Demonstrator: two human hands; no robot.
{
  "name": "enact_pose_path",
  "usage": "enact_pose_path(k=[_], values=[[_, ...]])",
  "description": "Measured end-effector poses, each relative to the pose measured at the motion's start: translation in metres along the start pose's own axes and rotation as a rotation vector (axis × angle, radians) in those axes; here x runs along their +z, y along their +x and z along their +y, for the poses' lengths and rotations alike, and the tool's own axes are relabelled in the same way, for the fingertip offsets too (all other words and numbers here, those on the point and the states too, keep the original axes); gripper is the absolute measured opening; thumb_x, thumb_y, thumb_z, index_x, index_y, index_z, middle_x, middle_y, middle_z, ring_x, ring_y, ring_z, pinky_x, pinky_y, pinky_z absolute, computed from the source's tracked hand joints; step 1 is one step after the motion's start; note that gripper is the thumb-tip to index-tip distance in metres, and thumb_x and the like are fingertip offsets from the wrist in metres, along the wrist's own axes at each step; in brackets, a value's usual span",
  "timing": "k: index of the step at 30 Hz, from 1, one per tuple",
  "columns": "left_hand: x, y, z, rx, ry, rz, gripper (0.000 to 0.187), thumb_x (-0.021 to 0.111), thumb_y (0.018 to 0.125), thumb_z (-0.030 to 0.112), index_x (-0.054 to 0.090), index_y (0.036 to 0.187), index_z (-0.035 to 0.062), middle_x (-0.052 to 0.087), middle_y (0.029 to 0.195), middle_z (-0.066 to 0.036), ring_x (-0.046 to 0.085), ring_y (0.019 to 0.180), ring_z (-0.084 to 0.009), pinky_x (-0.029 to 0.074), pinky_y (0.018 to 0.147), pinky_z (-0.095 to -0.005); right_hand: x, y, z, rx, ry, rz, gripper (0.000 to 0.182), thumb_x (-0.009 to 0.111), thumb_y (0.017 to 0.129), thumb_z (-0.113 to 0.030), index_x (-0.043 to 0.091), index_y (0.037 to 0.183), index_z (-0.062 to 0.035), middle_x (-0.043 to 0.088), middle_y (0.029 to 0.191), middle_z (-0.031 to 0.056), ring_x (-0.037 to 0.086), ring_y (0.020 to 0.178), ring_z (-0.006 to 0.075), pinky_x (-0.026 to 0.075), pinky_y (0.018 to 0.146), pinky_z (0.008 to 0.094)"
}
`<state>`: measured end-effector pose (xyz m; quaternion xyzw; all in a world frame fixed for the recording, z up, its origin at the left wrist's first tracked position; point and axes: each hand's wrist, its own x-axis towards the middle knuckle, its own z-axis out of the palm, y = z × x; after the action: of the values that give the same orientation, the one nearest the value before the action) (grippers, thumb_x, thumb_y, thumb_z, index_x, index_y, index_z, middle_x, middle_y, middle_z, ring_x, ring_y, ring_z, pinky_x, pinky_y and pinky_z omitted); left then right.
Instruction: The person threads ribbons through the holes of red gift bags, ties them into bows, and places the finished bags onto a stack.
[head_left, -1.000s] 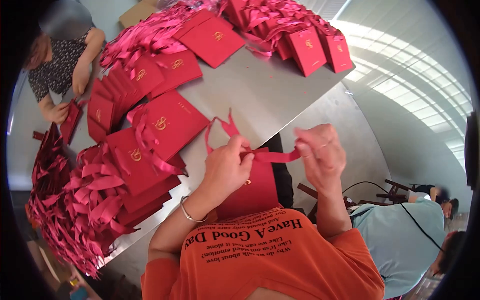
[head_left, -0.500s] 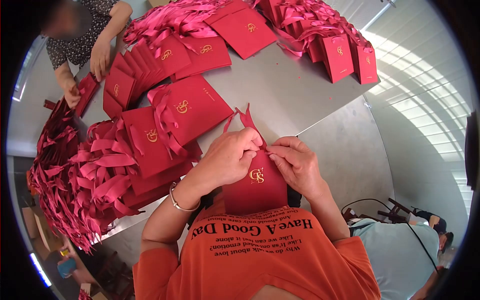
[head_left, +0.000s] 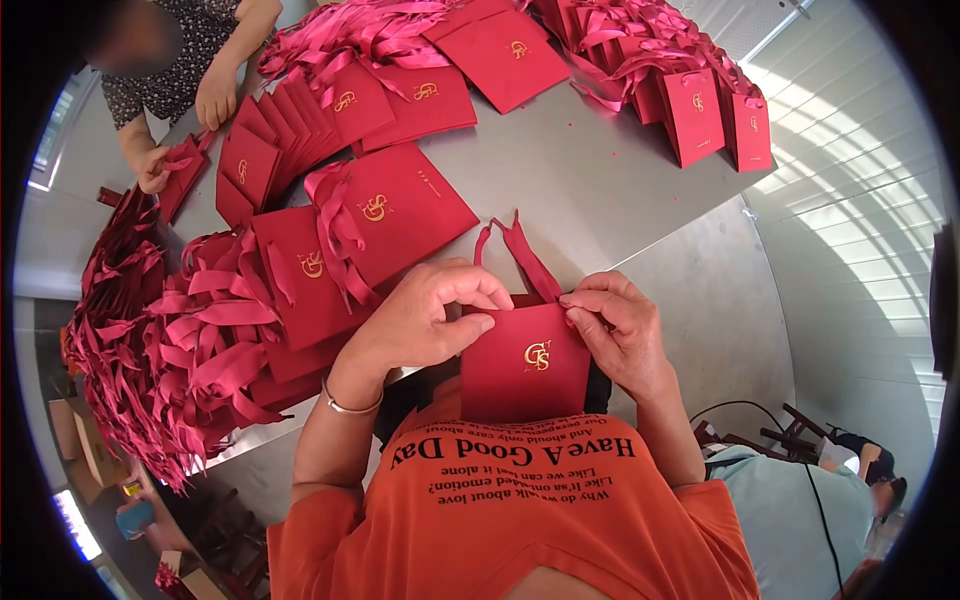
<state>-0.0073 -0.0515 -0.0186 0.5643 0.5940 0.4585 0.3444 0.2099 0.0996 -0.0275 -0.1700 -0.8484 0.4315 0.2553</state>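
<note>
A small red paper gift bag point(head_left: 520, 375) with a gold monogram stands upright against the front of my orange shirt. Its red ribbon handle point(head_left: 528, 262) rises in a loop above the top edge. My right hand point(head_left: 618, 328) pinches the ribbon's end at the bag's top right corner, between thumb and fingertips. At the upper left of the bag is my left hand point(head_left: 432, 315), thumb and index finger apart, the thumb tip over the front panel. That hand covers the bag's top left corner.
Finished-looking red bags point(head_left: 410, 215) lie stacked on the metal table point(head_left: 590, 190) to the left. More bags with ribbons point(head_left: 690, 110) stand at the far right. Across the table, a co-worker's hands point(head_left: 212, 98) handle a bag. Another person in light blue point(head_left: 790, 515) is at lower right.
My left finger and thumb have parted and drawn left, away from the ribbon. The right hand stays pinched at the top right corner. The whole view has shifted slightly.
</note>
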Motion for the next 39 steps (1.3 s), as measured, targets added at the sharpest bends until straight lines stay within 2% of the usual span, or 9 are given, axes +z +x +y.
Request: enact_pose_path(k=[4, 8, 10, 22, 27, 30, 32, 35, 39], values=[[0.005, -0.005, -0.002, -0.176, -0.294, -0.002, 0.023, 0.064, 0.08, -0.009, 0.067, 0.101, 0.0013, 0.071, 0.092, -0.005, 0.068, 0.09, -0.0105, 0.052, 0.083, -0.0242, 0.001, -0.001, 0.002, 0.014, 0.016, 0.002, 0.014, 0.072, 0.085, 0.003, 0.073, 0.098, -0.0005, 0.066, 0.093, 0.0105, 0.064, 0.081, 0.018, 0.053, 0.066, 0.0277], [0.011, -0.008, -0.005, -0.247, -0.399, 0.026, 0.024, 0.062, 0.083, -0.009, 0.064, 0.105, 0.0005, 0.071, 0.095, -0.004, 0.067, 0.091, -0.0095, 0.052, 0.081, -0.0244, 0.002, -0.003, 0.003, 0.043, 0.031, 0.01, 0.013, 0.072, 0.085, 0.002, 0.073, 0.098, -0.0007, 0.066, 0.093, 0.0108, 0.064, 0.081, 0.0188, 0.053, 0.067, 0.0279], [0.012, -0.009, -0.005, -0.326, -0.61, 0.045, 0.024, 0.061, 0.084, -0.01, 0.061, 0.106, 0.0012, 0.071, 0.097, -0.005, 0.066, 0.09, -0.0091, 0.051, 0.08, -0.0236, 0.003, -0.003, 0.004, 0.023, 0.026, 0.012, 0.013, 0.072, 0.085, 0.002, 0.073, 0.097, -0.0006, 0.066, 0.093, 0.0111, 0.064, 0.08, 0.0189, 0.053, 0.067, 0.028], [0.013, -0.008, -0.014, -0.288, -0.923, -0.109, 0.024, 0.065, 0.082, -0.008, 0.058, 0.1, 0.0056, 0.069, 0.094, -0.003, 0.064, 0.085, -0.0071, 0.049, 0.075, -0.0209, 0.013, -0.003, 0.002, -0.076, -0.029, -0.014, 0.011, 0.07, 0.086, 0.003, 0.071, 0.097, -0.0011, 0.066, 0.094, 0.0117, 0.064, 0.079, 0.0199, 0.052, 0.066, 0.0286], [0.012, -0.007, -0.005, -0.329, -0.714, -0.055, 0.022, 0.065, 0.083, -0.006, 0.058, 0.1, 0.0048, 0.068, 0.094, -0.002, 0.062, 0.084, -0.005, 0.048, 0.074, -0.0192, 0.008, -0.004, -0.001, 0.021, 0.014, 0.005, 0.011, 0.07, 0.087, 0.003, 0.071, 0.097, -0.0012, 0.066, 0.095, 0.0111, 0.064, 0.08, 0.0195, 0.052, 0.066, 0.0282], [0.013, -0.005, 0.0, -0.328, -0.56, -0.021, 0.017, 0.066, 0.084, -0.004, 0.06, 0.098, 0.0031, 0.067, 0.09, 0.0, 0.06, 0.079, -0.0033, 0.047, 0.069, -0.0188, 0.007, -0.003, -0.001, -0.014, 0.024, 0.038, 0.011, 0.07, 0.087, 0.004, 0.071, 0.097, 0.0, 0.067, 0.098, 0.0117, 0.064, 0.08, 0.0185, 0.052, 0.066, 0.0275], [0.015, -0.004, 0.001, -0.328, -0.467, -0.002, 0.013, 0.067, 0.084, -0.003, 0.062, 0.095, 0.0022, 0.067, 0.086, 0.0, 0.059, 0.076, -0.0025, 0.047, 0.066, -0.0189, 0.006, 0.001, -0.006, -0.189, -0.112, 0.116, 0.012, 0.071, 0.086, 0.004, 0.072, 0.097, 0.0001, 0.068, 0.094, 0.0106, 0.064, 0.08, 0.0177, 0.052, 0.066, 0.0269], [0.019, -0.002, 0.004, -0.332, -0.297, 0.037, 0.007, 0.068, 0.083, -0.002, 0.064, 0.089, 0.0014, 0.064, 0.077, 0.003, 0.054, 0.065, -0.0004, 0.043, 0.057, -0.019, 0.009, 0.003, -0.016, -0.227, -0.049, 0.108, 0.016, 0.073, 0.084, 0.005, 0.072, 0.098, -0.0009, 0.068, 0.087, 0.0084, 0.064, 0.078, 0.0173, 0.052, 0.067, 0.0264], [0.024, -0.001, 0.011, -0.325, -0.128, 0.095, 0.009, 0.071, 0.08, 0.001, 0.064, 0.086, 0.0021, 0.061, 0.072, 0.005, 0.047, 0.057, 0.0016, 0.036, 0.049, -0.0196, 0.016, 0.005, -0.026, -0.082, 0.061, 0.076, 0.02, 0.074, 0.082, 0.007, 0.072, 0.099, -0.0023, 0.068, 0.081, 0.0063, 0.064, 0.076, 0.0174, 0.051, 0.066, 0.0273]])
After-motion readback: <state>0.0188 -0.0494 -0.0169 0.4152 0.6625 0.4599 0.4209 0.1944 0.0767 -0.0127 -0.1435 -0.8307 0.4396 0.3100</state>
